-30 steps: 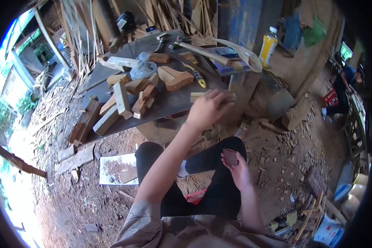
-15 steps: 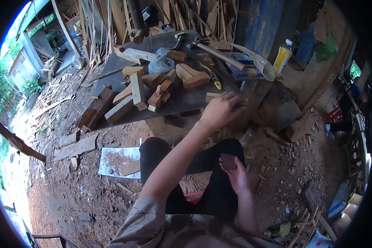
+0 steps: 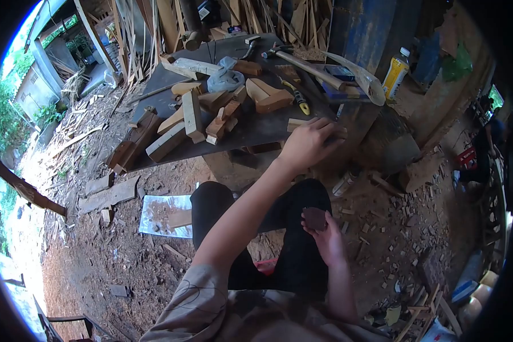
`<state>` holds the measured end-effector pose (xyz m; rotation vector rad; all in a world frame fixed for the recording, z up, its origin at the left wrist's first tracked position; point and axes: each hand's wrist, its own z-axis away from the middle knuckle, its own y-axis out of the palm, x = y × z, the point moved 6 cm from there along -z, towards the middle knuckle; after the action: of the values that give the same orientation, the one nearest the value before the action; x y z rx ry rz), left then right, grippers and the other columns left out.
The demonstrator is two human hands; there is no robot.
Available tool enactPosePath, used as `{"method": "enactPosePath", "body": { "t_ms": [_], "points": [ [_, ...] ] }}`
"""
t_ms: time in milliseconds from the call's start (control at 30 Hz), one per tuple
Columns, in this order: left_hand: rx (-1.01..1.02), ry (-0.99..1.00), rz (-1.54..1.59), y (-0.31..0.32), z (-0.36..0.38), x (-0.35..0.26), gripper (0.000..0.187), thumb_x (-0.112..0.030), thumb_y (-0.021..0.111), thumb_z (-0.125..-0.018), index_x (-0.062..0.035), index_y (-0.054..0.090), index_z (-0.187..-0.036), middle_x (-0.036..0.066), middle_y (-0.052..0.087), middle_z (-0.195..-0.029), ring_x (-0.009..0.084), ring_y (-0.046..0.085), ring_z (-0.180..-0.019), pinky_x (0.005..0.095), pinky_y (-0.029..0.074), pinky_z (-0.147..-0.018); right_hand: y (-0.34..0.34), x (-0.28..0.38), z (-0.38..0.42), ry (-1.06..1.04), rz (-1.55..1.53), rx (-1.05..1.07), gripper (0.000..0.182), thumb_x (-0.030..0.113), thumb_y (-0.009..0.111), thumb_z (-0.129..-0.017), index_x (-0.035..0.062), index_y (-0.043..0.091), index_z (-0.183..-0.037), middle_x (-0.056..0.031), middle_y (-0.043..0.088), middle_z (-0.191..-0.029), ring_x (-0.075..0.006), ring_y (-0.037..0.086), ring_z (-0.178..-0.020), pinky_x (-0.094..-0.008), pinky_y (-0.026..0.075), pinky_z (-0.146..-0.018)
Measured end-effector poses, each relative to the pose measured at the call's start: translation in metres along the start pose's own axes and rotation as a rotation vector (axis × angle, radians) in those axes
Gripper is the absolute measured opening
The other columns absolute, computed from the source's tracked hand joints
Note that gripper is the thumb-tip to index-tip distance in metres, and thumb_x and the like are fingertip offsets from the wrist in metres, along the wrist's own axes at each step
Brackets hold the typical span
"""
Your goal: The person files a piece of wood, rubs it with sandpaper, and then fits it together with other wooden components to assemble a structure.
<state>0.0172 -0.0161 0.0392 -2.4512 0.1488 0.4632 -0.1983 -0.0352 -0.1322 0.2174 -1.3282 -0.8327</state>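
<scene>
My left hand (image 3: 310, 142) is at the near right edge of the dark table (image 3: 242, 135), its fingers curled over a small wooden piece (image 3: 294, 124) whose light end sticks out beside the knuckles. Above my right thigh, my right hand (image 3: 330, 239) holds a flat dark brown pad (image 3: 314, 219) between thumb and fingers. A yellow-and-black tool (image 3: 300, 101) lies just beyond my left hand. Nearby on the table are a shaped wooden block (image 3: 268, 97), a pale wooden bar (image 3: 192, 117) and a hammer (image 3: 308, 68).
A clear plastic bag (image 3: 225, 78) lies among the wood. A yellow-labelled bottle (image 3: 395, 74) stands right of the table. Wood scraps cover the ground around a white sheet (image 3: 157, 215). Part of another person (image 3: 480, 151) shows at the far right.
The view has shifted slightly. My left hand remains at the table edge on the wooden piece. The pad in my right hand is turned a little, showing more of its flat face.
</scene>
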Motion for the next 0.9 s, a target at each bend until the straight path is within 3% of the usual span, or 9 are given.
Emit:
{"method": "enactPosePath", "body": {
  "t_ms": [233, 333, 433, 900],
  "points": [
    [-0.041, 0.043, -0.010, 0.002, 0.001, 0.002, 0.032, -0.030, 0.081, -0.096, -0.0100, 0.077, -0.120, 0.012, 0.075, -0.110, 0.0360, 0.075, -0.101, 0.0467, 0.062, -0.087, 0.023, 0.017, 0.014, -0.071, -0.019, 0.044, 0.055, 0.040, 0.046, -0.119, -0.0052, 0.059, -0.148, -0.0185, 0.072, -0.139, -0.0257, 0.069, -0.126, -0.0402, 0.051, -0.115],
    [-0.040, 0.038, -0.011, 0.002, 0.001, 0.004, 0.032, -0.030, 0.081, -0.096, -0.0092, 0.077, -0.120, 0.012, 0.075, -0.110, 0.0356, 0.075, -0.101, 0.0464, 0.062, -0.087, 0.028, 0.026, 0.020, -0.100, -0.012, 0.042, 0.057, 0.040, 0.045, -0.120, -0.0073, 0.056, -0.150, -0.0221, 0.069, -0.142, -0.0291, 0.068, -0.127, -0.0420, 0.052, -0.116],
    [-0.031, 0.039, -0.018, 0.004, 0.001, 0.004, 0.032, -0.031, 0.081, -0.096, -0.0085, 0.077, -0.120, 0.012, 0.075, -0.111, 0.0350, 0.075, -0.101, 0.0460, 0.062, -0.087, 0.033, 0.032, 0.024, -0.112, 0.018, 0.029, 0.053, 0.038, 0.045, -0.120, -0.0055, 0.058, -0.148, -0.0189, 0.072, -0.139, -0.0254, 0.068, -0.127, -0.0397, 0.050, -0.116],
    [-0.058, 0.103, -0.030, 0.005, 0.002, 0.006, 0.031, -0.028, 0.080, -0.096, -0.0077, 0.076, -0.120, 0.010, 0.074, -0.111, 0.0321, 0.074, -0.104, 0.0435, 0.062, -0.088, 0.025, 0.016, 0.005, -0.052, 0.063, -0.002, 0.054, 0.038, 0.048, -0.119, -0.0066, 0.059, -0.147, -0.0187, 0.072, -0.141, -0.0242, 0.070, -0.127, -0.0393, 0.050, -0.115]
  ]
}}
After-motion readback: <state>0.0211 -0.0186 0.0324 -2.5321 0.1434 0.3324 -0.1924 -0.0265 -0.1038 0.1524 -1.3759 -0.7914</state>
